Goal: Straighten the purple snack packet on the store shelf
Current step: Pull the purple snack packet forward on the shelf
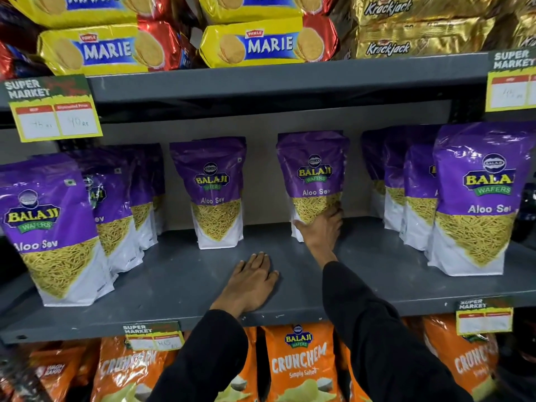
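A purple Balaji Aloo Sev packet (314, 172) stands upright at the back of the grey shelf (174, 285), right of centre. My right hand (322, 227) is wrapped around its lower part, fingers on the front and right side. Flat on the shelf board near the front edge lies my left hand (251, 281), palm down, fingers spread, holding nothing. A second lone purple packet (216, 190) stands upright to the left of the held one, apart from it.
Rows of the same purple packets stand at the shelf's left (55, 230) and right (475, 198). Yellow Marie biscuit packs (261, 44) and gold Krackjack packs fill the shelf above. Orange Crunchem bags (301, 364) sit below. Price tags (55, 111) hang from the shelf edges.
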Demonstrator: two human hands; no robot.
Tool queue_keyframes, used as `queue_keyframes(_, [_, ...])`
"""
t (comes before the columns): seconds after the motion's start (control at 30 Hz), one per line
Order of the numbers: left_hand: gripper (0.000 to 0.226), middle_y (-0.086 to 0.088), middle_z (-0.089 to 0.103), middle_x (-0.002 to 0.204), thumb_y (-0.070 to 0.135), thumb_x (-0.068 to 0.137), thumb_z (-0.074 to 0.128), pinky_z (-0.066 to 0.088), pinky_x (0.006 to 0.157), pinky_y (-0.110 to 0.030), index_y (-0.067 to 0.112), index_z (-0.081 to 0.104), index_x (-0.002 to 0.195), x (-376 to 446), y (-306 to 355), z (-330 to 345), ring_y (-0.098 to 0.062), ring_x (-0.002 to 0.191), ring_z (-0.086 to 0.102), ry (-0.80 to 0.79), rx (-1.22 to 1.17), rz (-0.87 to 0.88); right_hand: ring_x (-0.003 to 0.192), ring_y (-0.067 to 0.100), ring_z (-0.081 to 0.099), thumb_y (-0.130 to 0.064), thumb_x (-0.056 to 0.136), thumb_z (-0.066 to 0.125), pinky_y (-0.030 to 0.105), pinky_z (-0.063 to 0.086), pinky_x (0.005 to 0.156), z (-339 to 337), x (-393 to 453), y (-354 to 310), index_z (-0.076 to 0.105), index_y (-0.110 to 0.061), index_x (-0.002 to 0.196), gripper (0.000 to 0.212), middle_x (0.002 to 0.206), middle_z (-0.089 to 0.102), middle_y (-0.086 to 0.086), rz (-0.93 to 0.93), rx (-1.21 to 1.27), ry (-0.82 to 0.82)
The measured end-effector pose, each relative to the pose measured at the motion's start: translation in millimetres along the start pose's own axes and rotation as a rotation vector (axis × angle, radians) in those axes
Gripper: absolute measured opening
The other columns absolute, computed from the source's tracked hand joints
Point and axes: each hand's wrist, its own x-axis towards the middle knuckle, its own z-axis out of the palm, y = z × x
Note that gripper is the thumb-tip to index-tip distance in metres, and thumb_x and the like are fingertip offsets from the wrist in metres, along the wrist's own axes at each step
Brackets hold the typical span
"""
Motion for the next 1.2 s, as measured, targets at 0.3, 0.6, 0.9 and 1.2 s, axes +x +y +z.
queue_keyframes(0.3, [0.066, -0.003, 0.004, 0.169, 0.047, 0.104, 0.018, 0.003, 0.127, -0.04, 0.014, 0.008, 0.16, -3, 3, -7, -0.017, 0.157, 0.003, -0.036, 0.006, -0.025, 0.131, 0.042, 0.042, -0.047, 0.064, 0.09, 0.052, 0.041, 0.106, -20, -27, -1, 0.014, 0.007, 0.153, 0.129, 0.145, 0.035, 0.025, -0.001, -0.023, 0.018])
queue_keyframes(0.6, [0.066, -0.006, 0.009, 0.169, 0.046, 0.104, 0.019, 0.006, 0.126, -0.042, 0.011, 0.011, 0.159, -6, 6, -10, -0.02, 0.156, 0.007, -0.043, 0.014, -0.021, 0.133, 0.041, 0.04, -0.049, 0.061, 0.092, 0.054, 0.042, 0.105, -58, -74, 5, 0.009, 0.002, 0.155, 0.136, 0.147, 0.034, 0.024, -0.011, -0.011, 0.038])
queue_keyframes(0.9, [0.065, -0.007, 0.01, 0.169, 0.046, 0.104, 0.02, 0.007, 0.126, -0.043, 0.011, 0.014, 0.158, -7, 10, -13, -0.02, 0.156, 0.008, -0.06, 0.045, -0.049, 0.139, 0.04, 0.035, -0.055, 0.062, 0.089, 0.055, 0.038, 0.107, -102, -132, 23, 0.012, -0.006, 0.155, 0.131, 0.15, 0.032, 0.021, -0.046, 0.007, 0.102])
queue_keyframes(1.2, [0.065, -0.007, 0.007, 0.169, 0.045, 0.104, 0.021, 0.008, 0.126, -0.045, 0.011, 0.012, 0.159, -12, 16, -14, -0.022, 0.156, 0.005, -0.08, 0.05, -0.073, 0.138, 0.037, 0.036, -0.058, 0.062, 0.088, 0.053, 0.039, 0.106, -125, -154, 30, 0.014, -0.009, 0.154, 0.127, 0.15, 0.033, 0.018, -0.076, 0.025, 0.12])
